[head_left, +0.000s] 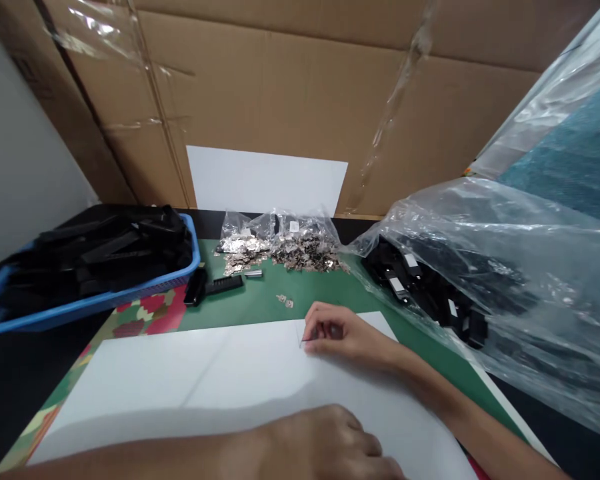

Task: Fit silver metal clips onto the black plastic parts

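Observation:
A large white sheet lies over the green mat in front of me. My right hand rests at the sheet's far edge, right of centre. Its thumb and fingers are closed in a pinch, with a thin dark line at the tips; whether this is a held thing or a mark I cannot tell. Closer to me, my left hand is over the near part of the sheet, back upward and fingers curled. The bottom edge of the view cuts it off, and anything under the fingers is hidden.
Several small metal pieces spill from clear bags at the back; a few more lie nearer. A blue basket of black parts stands left, beside a black piece. Clear plastic covers black parts at right. Cardboard walls the back.

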Demonstrator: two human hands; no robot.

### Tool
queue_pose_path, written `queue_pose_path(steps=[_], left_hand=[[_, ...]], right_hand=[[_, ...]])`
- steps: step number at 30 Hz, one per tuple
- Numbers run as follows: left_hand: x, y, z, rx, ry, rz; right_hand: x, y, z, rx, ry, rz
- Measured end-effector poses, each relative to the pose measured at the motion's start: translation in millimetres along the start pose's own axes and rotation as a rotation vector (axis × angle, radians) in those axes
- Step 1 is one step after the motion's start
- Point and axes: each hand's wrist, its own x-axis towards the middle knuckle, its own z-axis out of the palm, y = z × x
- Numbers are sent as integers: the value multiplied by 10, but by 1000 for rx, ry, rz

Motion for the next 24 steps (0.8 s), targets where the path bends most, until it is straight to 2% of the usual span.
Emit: queue_pose_path(steps=[2, 4, 7, 10, 12, 14, 17, 19, 24], left_hand=[[51, 22, -69, 72, 127, 16], [96, 38, -191, 111, 202, 7], [71, 3, -452, 58, 250, -151], [-92, -139, -672, -39, 172, -381], [-218, -256, -729, -61, 110, -523], [-299, -337, -722, -64, -25, -611], [-313, -349, -678, -10, -309, -634], [-283, -310, -668, 41, -421, -626], [-260, -256, -678, 59, -442, -656]], right_hand=[[-14, 31, 17, 21, 28, -12], [-53, 36, 36, 25, 59, -24], [-125, 12, 61, 21, 101, -43], [-167, -20, 76, 13, 135, -38], [-173, -38, 83, -7, 132, -33], [-171, -52, 92, -75, 129, -49], [-167, -65, 120, -223, 134, -94], [-167, -63, 145, -283, 138, -112], [-156, -11, 115, -307, 219, -59]])
